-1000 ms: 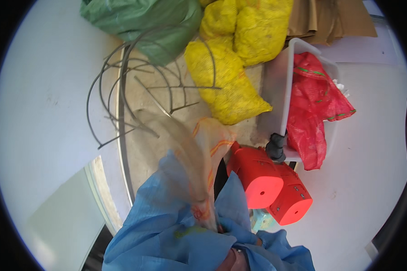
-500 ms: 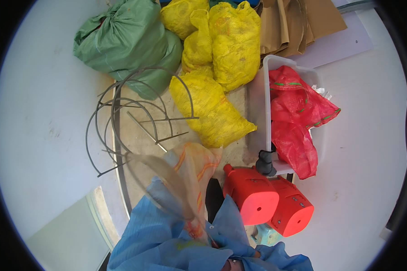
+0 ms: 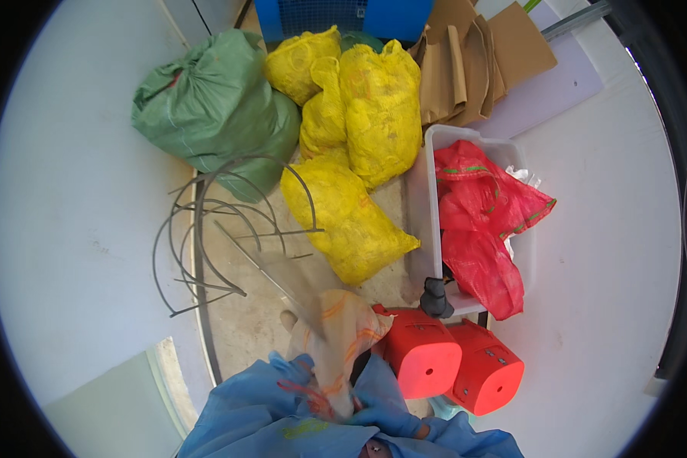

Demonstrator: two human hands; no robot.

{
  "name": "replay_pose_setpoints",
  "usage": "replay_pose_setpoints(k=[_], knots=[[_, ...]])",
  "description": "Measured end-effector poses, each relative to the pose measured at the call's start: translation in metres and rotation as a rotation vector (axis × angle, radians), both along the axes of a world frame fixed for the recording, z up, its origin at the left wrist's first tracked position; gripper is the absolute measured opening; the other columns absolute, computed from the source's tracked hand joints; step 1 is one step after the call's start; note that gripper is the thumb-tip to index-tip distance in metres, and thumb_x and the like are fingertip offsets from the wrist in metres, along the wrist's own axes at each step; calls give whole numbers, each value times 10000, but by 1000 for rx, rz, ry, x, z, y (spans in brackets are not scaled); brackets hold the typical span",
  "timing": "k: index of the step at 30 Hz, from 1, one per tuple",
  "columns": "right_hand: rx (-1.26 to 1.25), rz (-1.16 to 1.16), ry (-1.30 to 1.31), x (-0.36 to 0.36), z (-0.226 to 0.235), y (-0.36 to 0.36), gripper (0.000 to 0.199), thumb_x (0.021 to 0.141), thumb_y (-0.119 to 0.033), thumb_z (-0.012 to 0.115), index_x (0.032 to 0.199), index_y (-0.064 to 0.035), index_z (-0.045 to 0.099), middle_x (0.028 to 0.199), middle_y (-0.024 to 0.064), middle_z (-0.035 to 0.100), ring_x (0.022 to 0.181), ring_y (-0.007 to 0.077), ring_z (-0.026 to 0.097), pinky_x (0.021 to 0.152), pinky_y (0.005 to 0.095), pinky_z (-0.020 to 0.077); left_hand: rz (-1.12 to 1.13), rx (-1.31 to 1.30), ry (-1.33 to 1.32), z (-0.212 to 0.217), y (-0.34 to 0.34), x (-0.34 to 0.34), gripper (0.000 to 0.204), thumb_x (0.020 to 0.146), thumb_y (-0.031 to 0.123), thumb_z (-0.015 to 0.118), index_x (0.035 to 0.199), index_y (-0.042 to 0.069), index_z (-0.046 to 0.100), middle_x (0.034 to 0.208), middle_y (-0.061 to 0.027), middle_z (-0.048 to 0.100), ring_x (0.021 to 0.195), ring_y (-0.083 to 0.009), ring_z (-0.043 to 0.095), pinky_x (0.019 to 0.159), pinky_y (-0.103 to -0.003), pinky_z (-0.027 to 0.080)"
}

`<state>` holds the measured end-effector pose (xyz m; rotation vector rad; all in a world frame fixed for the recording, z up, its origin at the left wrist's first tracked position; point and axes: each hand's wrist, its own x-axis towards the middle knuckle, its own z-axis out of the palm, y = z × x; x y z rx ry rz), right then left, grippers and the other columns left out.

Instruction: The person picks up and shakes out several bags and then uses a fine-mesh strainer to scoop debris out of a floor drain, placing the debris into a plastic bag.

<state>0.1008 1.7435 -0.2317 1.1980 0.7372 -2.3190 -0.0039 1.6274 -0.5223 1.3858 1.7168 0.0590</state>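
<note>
A pale, translucent bag with orange stripes [image 3: 351,313] hangs in front of my body, its upper end gathered between my blue sleeves [image 3: 282,401]. Red string [image 3: 301,389] lies by that gathered end. A blurred greyish-beige strip [image 3: 301,294] stretches up from the bag. My left hand is hidden among the sleeve and bag folds. Of my right hand, only a small patch of skin [image 3: 422,431] shows at the cuff; its fingers are out of sight. Left of the bag stands a tangle of dark curved metal rods [image 3: 200,229], with a straight pale rod [image 3: 240,248] beside it.
Full yellow mesh sacks [image 3: 347,221] and a tied green sack [image 3: 214,107] stand ahead. Right of them, a clear plastic bin [image 3: 433,206] holds red mesh bags [image 3: 485,263]. Two red boxy objects [image 3: 429,359] are nearer me. Folded cardboard [image 3: 443,76] leans behind; walls flank both sides.
The surroundings sit lower in the picture, and a blue crate shows at the far end. The striped bag is drawn in lower and closer to me; the blurred strip has shifted.
</note>
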Motion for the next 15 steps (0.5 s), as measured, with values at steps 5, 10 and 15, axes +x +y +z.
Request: replay_pose_setpoints(k=[5, 10, 15], knots=[[-27, -389, 59, 2, -2, 9, 343, 815, -113, 533, 1154, -74, 504, 707, 33, 488, 558, 147, 461, 552, 273, 415, 293, 215, -41, 109, -45, -56, 302, 786, 138, 641, 1076, 53, 638, 973, -148, 663, 896, -273, 633, 802, -346, 489], [-281, -720, 64, -23, 3, 18, 75, 827, -95, 548, 887, -105, 504, 659, 20, 469, 631, 139, 486, 594, 279, 444, 1243, 328, -727, 241, -78, -109, 287, 843, 130, 634, 1112, 31, 612, 1046, -45, 642, 965, -136, 585, 846, -302, 466], [148, -542, 90, -28, -74, 19, 107, 815, -77, 565, 918, -76, 538, 698, 20, 518, 628, 128, 518, 594, 273, 462, 1436, 782, -814, 339, -79, -122, 329, 850, 129, 629, 1158, 21, 584, 1053, -29, 629, 1006, -139, 571, 919, -295, 429]])
